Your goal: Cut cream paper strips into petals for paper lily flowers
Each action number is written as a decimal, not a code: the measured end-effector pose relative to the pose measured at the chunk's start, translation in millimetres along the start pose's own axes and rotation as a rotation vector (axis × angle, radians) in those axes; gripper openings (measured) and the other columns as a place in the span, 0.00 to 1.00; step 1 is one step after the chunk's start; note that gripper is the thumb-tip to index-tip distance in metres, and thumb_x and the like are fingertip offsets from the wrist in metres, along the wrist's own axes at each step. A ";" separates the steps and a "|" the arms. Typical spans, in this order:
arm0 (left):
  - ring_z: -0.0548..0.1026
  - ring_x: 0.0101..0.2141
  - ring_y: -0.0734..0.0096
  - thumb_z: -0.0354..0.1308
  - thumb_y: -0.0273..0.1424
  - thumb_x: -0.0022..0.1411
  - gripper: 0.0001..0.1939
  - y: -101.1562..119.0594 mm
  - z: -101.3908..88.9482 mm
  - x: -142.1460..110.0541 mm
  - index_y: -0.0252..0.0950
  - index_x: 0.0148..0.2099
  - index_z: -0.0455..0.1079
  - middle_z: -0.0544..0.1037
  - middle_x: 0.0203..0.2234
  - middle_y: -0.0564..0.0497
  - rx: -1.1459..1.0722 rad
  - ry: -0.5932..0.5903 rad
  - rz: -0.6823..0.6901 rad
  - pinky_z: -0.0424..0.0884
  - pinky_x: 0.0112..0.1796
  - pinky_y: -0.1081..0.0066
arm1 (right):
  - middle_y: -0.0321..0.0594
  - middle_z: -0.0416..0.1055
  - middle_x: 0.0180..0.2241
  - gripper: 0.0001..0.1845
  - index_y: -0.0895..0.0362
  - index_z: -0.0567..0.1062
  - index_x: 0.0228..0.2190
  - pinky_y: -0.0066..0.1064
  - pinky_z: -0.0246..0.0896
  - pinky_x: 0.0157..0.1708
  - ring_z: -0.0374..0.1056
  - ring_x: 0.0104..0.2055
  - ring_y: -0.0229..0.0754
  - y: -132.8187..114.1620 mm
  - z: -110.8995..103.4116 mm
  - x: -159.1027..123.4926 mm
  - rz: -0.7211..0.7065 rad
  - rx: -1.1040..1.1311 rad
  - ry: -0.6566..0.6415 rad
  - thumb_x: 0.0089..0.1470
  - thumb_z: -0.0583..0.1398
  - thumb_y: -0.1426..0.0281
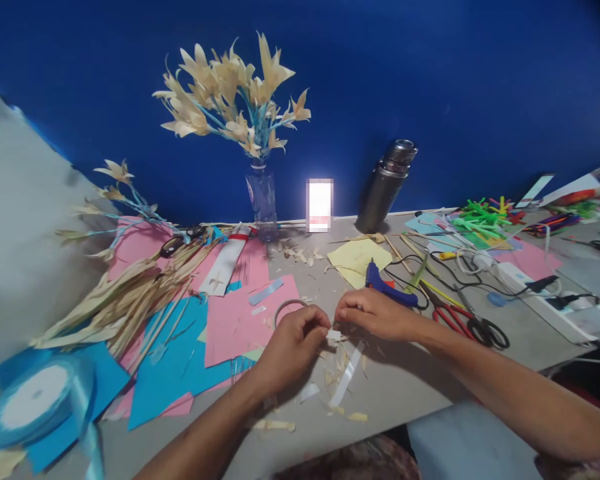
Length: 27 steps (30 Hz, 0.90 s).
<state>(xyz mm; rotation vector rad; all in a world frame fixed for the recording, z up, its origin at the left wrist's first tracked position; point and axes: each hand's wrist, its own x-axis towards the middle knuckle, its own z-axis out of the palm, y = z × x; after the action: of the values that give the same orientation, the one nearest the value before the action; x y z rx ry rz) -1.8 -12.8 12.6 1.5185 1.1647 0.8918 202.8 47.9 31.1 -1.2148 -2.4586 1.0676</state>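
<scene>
My left hand [300,337] is closed in a pinch low over the table, with a small white piece [334,335] at its fingertips. Just across from it, my right hand [367,310] has its fingers curled together; whatever they hold is too small or hidden. A tape roll [286,308] lies partly behind my left hand. Below the hands are a clear glossy strip [347,375] and pale dry husk scraps [333,379]. A blue glue gun [387,288] rests just beyond my right wrist.
A glass vase [263,200] of husk flowers and a dark flask [387,187] stand by the blue wall. Pliers [450,313], scissors [485,330] and a power strip [545,300] lie right. Dried husks [100,300], coloured sheets and a ribbon spool [35,400] lie left.
</scene>
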 end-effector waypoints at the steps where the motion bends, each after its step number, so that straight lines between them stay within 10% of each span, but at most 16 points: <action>1: 0.72 0.28 0.72 0.52 0.25 0.58 0.06 -0.8 1.2 -1.4 0.36 0.32 0.69 0.73 0.25 0.53 0.036 -0.010 0.026 0.67 0.29 0.74 | 0.44 0.77 0.35 0.12 0.58 0.78 0.34 0.28 0.61 0.37 0.71 0.39 0.43 2.8 -5.0 2.3 -0.004 -0.146 0.047 0.61 0.55 0.70; 5: 0.73 0.31 0.69 0.48 0.24 0.61 0.09 -3.2 4.4 -5.0 0.37 0.34 0.69 0.75 0.28 0.52 0.124 -0.049 0.063 0.68 0.31 0.72 | 0.47 0.78 0.42 0.14 0.56 0.78 0.43 0.32 0.60 0.45 0.70 0.46 0.46 16.8 -22.6 23.1 0.095 -0.474 0.173 0.60 0.54 0.76; 18: 0.73 0.33 0.69 0.51 0.25 0.63 0.07 -10.0 12.3 -6.8 0.37 0.34 0.69 0.75 0.30 0.52 0.236 -0.064 0.107 0.66 0.36 0.71 | 0.41 0.79 0.44 0.20 0.57 0.76 0.47 0.29 0.58 0.44 0.71 0.47 0.44 29.3 -34.6 31.0 0.114 -0.413 0.234 0.58 0.51 0.81; 27: 0.73 0.37 0.68 0.52 0.24 0.64 0.07 -11.5 15.6 -10.7 0.37 0.36 0.70 0.77 0.35 0.50 0.367 -0.125 0.162 0.65 0.39 0.71 | 0.45 0.76 0.39 0.06 0.57 0.76 0.36 0.31 0.55 0.42 0.67 0.44 0.47 2.2 1.4 14.3 0.046 -0.642 -0.022 0.59 0.58 0.73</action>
<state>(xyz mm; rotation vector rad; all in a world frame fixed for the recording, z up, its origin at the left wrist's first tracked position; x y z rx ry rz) 7.2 -26.7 -2.2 1.9600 1.1706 0.7008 194.4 59.0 26.7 -1.4167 -2.9076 0.2825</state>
